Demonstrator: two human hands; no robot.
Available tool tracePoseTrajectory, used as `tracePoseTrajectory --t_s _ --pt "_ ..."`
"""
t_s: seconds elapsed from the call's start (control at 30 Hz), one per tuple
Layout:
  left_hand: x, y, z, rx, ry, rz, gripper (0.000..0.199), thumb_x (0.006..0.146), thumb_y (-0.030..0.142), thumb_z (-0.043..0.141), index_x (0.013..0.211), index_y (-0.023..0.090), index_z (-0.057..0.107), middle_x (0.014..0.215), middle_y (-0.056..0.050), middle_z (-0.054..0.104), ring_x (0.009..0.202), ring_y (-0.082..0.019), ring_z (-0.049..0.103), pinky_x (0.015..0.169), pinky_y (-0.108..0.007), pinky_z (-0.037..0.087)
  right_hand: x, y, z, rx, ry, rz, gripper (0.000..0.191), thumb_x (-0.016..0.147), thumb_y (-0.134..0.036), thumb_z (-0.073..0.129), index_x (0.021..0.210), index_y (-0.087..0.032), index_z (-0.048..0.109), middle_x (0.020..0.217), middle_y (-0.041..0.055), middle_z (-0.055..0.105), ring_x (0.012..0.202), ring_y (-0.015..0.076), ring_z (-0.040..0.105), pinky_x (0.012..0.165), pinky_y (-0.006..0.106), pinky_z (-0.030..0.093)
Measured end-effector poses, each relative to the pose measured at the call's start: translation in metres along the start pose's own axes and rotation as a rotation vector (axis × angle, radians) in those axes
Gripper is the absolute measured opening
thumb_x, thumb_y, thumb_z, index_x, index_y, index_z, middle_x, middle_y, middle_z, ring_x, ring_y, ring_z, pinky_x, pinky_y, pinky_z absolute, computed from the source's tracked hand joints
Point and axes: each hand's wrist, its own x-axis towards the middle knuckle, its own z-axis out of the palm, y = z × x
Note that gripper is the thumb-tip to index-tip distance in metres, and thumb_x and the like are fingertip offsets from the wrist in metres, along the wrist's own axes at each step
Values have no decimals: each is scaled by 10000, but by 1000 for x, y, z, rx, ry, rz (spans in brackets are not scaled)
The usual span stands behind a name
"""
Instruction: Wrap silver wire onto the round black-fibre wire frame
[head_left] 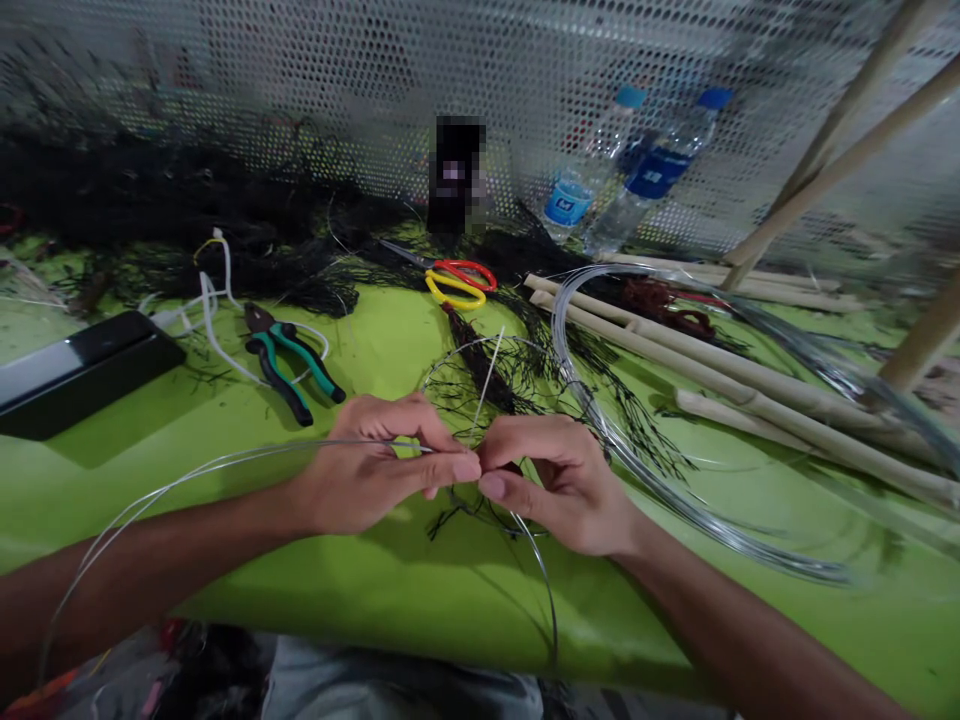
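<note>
My left hand (382, 460) pinches a thin silvery wire (217, 462) that curves back over my left forearm. Beside it, fingertips nearly touching, my right hand (551, 475) is closed in a pinch at the same spot; wire comes out below it and bends down past the table edge. A thin pale stick (489, 380) rises from between the fingertips. Behind and under the hands lie dark branching strands (480, 360) and a wire ring, partly hidden. What exactly the right fingertips hold is too small to make out.
Green-handled pliers (289, 365) and a black box (82, 365) lie left on the green table (300, 590). Red-and-yellow scissors (457, 283) lie behind the hands. Coiled wire (622, 450) and bamboo poles (720, 385) are right. Two bottles (570, 195) (652, 175) lean against perforated metal.
</note>
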Motion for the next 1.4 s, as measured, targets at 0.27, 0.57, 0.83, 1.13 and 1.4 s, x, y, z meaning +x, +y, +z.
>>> tracePoseTrajectory --t_s 0.27,0.57,0.83,1.13,1.4 --pt "4 3 0 -51 1 -96 131 836 221 812 735 190 734 561 54 639 529 -70 545 544 -218 433 -3 1 8 502 40 385 201 877 -275 748 758 -151 645 590 -50 502 462 57 430 439 195 320" --pt "4 5 0 -140 2 -184 188 834 258 808 703 173 702 520 51 618 495 -70 532 501 -207 413 -6 1 15 804 93 561 159 815 -247 761 738 -142 668 658 -7 576 553 78 495 456 183 398" --pt "4 3 -1 -74 0 -168 141 867 242 753 743 182 722 539 53 633 517 -66 542 531 -202 421 -8 -4 15 676 136 540 180 841 -282 773 783 -150 665 667 -10 605 546 76 532 502 202 408" --pt "5 2 -1 -10 1 -213 267 853 326 762 667 157 671 536 36 622 500 -60 473 513 -206 373 -8 -17 11 215 89 381 158 977 -287 625 864 -177 620 640 -49 490 529 70 434 484 219 336" --pt "7 0 3 -25 46 -217 312 838 365 785 650 147 666 520 27 614 481 -62 495 514 -203 404 -8 -23 15 -543 141 30 143 965 -79 523 969 -169 634 799 25 602 700 120 522 619 259 411"
